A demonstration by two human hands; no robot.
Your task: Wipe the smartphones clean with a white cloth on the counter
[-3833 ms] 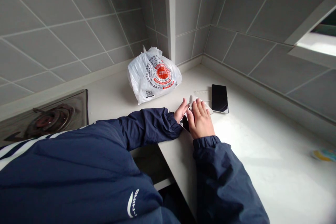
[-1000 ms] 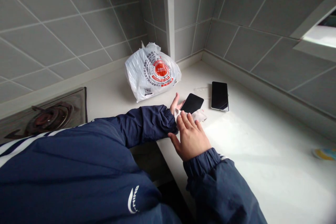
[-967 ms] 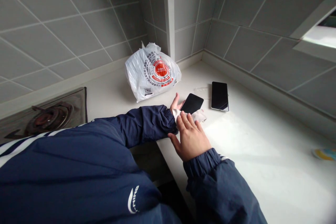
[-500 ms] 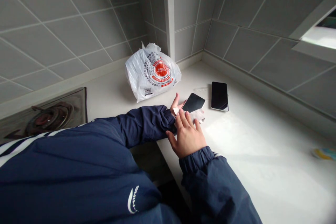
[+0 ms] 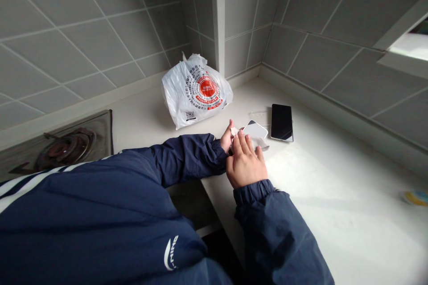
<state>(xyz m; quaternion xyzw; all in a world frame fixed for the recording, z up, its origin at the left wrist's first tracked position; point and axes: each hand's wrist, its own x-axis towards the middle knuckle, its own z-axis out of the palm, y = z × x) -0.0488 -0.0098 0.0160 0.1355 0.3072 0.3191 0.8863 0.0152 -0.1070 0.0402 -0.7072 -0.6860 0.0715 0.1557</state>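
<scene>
A wide white counter point(image 5: 327, 196) is seen running into the corner of a grey tiled wall point(image 5: 83, 40), with a gas hob point(image 5: 63, 149) sunk in at the far left. A printed plastic bag point(image 5: 197, 91) is slumped against the corner post, well apart from the hob.

Down to the hands now, both brought together just in front of that bag. The right hand point(image 5: 246, 167) has been drawn in and curled: a second ago its fingers were spread flat, and now they are bent down over the white cloth point(image 5: 262, 143), which is pinned against the near end of the phone point(image 5: 256, 129). The left hand point(image 5: 227, 137) is largely hidden behind the right; its thumb is seen at the phone's left edge, so the phone is judged to be pinched there and steadied.

And the phone itself has been tipped. Half a second ago a dark screen was shown; now a pale glare is thrown off it, and its far end is raised above the counter. The wiping is judged to be under way on a lifted phone, not one lying flat.

A second phone point(image 5: 281, 122) is left lying flat and dark just to the right, untouched.
</scene>
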